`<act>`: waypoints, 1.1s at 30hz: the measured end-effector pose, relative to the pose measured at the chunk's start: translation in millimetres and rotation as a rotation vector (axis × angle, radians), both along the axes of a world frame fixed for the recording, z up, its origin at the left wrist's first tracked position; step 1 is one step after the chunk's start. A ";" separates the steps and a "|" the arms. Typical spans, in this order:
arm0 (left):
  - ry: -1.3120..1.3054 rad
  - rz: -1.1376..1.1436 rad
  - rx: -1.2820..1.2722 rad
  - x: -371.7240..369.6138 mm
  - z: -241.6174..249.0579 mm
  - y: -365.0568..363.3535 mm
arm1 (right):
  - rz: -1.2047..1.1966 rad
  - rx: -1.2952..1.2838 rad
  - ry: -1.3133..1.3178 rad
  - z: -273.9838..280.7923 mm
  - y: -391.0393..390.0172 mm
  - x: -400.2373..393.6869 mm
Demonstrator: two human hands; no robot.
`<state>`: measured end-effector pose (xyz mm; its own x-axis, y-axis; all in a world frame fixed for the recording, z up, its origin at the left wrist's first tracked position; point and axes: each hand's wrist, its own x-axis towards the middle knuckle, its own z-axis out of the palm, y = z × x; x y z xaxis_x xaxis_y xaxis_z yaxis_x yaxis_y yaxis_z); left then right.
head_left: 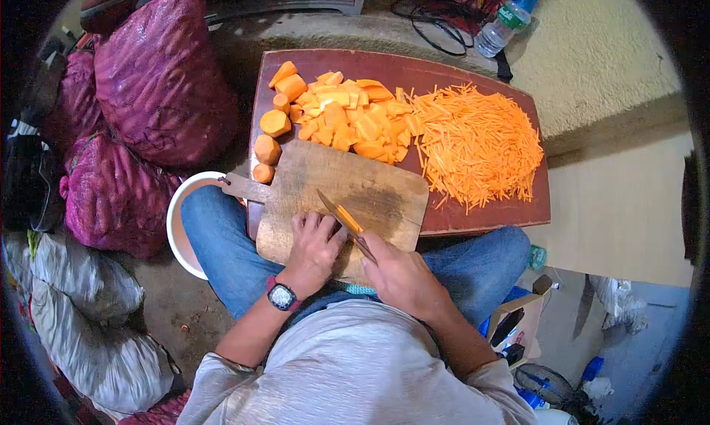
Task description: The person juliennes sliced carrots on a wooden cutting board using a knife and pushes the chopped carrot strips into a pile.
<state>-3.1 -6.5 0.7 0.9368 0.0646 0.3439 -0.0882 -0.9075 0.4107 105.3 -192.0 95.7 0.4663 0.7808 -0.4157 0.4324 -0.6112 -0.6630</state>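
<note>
Two hands low on the wooden cutting board (pixel 347 192), close together near its front edge. Left hand (pixel 314 247) pressing fingertips down on a thin carrot slice (pixel 349 219), holding it flat against the wood. Right hand (pixel 403 277) wrapped tight around the handle of a knife (pixel 342 219), grip closed, blade angled forward and to the left, lying right alongside that slice. Behind the board, on the dark red surface (pixel 481 218): a heap of carrot chunks (pixel 347 118), a few thick round pieces (pixel 266 147) at the left, and a wide spread of fine carrot strips (pixel 481 140) at the right. White bowl (pixel 177 225) tucked beside the left knee; purple mesh sacks (pixel 159 73) piled further left.

Risk, judging from here: left fingertips sitting almost against the blade, so one slip on a thin, slick slice probably means a nicked finger. Board resting partly over the lap, too, so a hard push could rock it.
</note>
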 end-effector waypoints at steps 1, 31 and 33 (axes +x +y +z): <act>-0.004 0.000 0.004 1.0 0.8 1.5 | -0.002 0.078 -0.022 -1.0 -5.6 -0.2; -0.013 0.032 -0.021 -6.2 0.5 2.7 | -0.007 -0.044 -0.015 11.0 -15.5 -11.1; -0.042 0.023 -0.028 -5.0 -2.3 2.1 | -0.024 -0.086 -0.031 2.9 -7.2 -10.9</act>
<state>-8.1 -4.4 -1.6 0.9199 0.0958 0.3804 -0.0852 -0.8978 0.4322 94.5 -199.2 98.7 0.4985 0.7311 -0.4658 0.4362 -0.6759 -0.5940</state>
